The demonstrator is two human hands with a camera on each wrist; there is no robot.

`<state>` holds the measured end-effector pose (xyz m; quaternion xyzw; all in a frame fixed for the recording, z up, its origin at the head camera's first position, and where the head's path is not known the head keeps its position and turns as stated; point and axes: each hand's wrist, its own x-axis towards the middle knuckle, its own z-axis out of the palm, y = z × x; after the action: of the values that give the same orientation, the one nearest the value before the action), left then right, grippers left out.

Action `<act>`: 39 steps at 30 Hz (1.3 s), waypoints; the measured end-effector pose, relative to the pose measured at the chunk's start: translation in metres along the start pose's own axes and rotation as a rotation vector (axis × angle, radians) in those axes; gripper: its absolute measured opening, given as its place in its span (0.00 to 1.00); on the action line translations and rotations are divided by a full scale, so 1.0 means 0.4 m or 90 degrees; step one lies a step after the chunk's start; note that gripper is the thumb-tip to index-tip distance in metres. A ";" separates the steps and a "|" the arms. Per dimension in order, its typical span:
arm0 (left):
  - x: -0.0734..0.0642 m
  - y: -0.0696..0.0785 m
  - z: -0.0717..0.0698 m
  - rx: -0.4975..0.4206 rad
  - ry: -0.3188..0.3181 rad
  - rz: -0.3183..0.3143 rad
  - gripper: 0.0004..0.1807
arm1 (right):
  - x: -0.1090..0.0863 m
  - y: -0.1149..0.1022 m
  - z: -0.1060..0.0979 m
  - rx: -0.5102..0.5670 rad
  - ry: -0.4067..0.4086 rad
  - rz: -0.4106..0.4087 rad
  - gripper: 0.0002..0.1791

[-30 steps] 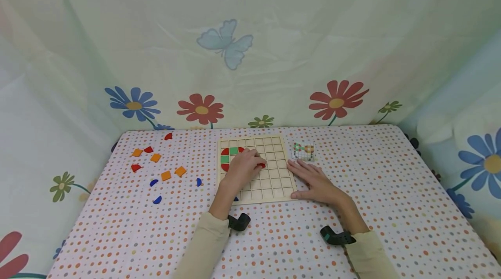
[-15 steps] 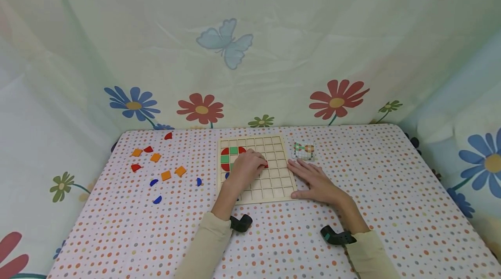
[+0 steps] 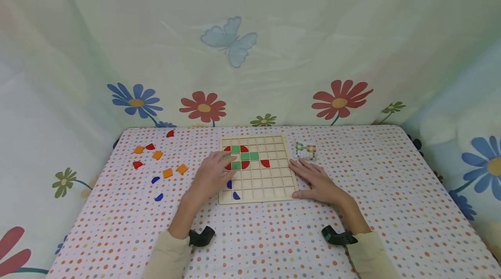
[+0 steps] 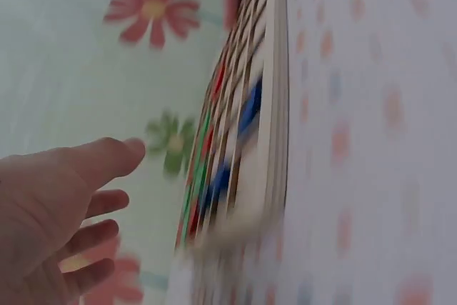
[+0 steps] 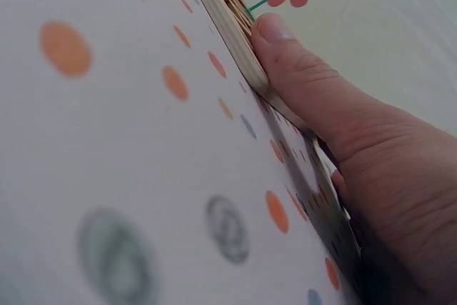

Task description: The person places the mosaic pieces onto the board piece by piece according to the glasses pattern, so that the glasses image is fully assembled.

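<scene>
A wooden grid board (image 3: 270, 183) lies on the table, bearing green squares (image 3: 254, 156), red quarter-circle pieces (image 3: 265, 163) and blue half-circle pieces (image 3: 236, 195). Over the board's left edge hovers my left hand (image 3: 209, 172), fingers extended and holding nothing; it hides some pieces there. In the left wrist view the left hand (image 4: 50, 212) shows its thumb and fingers apart from the board. My right hand (image 3: 318, 183) rests along the board's right edge. Its thumb (image 5: 293, 55) lies on the board's near corner in the right wrist view.
Left of the board lie loose orange squares (image 3: 167, 173), red quarter circles (image 3: 138, 164) and blue half circles (image 3: 158, 197). A small pattern card (image 3: 305, 151) lies beyond my right hand. A dotted cloth (image 3: 266, 235) covers the table; a flowered curtain (image 3: 289, 61) hangs behind.
My left hand has let go of the red quarter circle, which now lies in a board cell, and has moved left, uncovering green squares. The right hand stays in place.
</scene>
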<state>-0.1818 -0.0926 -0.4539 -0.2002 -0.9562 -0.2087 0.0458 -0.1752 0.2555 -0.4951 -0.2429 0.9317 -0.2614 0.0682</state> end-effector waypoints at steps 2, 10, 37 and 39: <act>-0.029 -0.068 -0.035 -0.006 0.000 -0.053 0.32 | -0.002 0.002 -0.003 -0.003 0.006 0.000 0.51; -0.126 -0.301 -0.138 0.012 -0.055 -0.228 0.58 | 0.002 0.001 0.002 0.007 0.011 -0.023 0.50; -0.166 -0.333 -0.163 0.048 -0.075 -0.220 0.24 | 0.003 0.009 0.005 0.001 0.017 -0.029 0.50; -0.164 -0.332 -0.162 0.047 -0.064 -0.214 0.21 | 0.002 0.007 0.005 0.001 0.016 -0.026 0.50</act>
<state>-0.1749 -0.2543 -0.4569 -0.0455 -0.9843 -0.1676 -0.0302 -0.1768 0.2564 -0.4982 -0.2588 0.9270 -0.2666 0.0510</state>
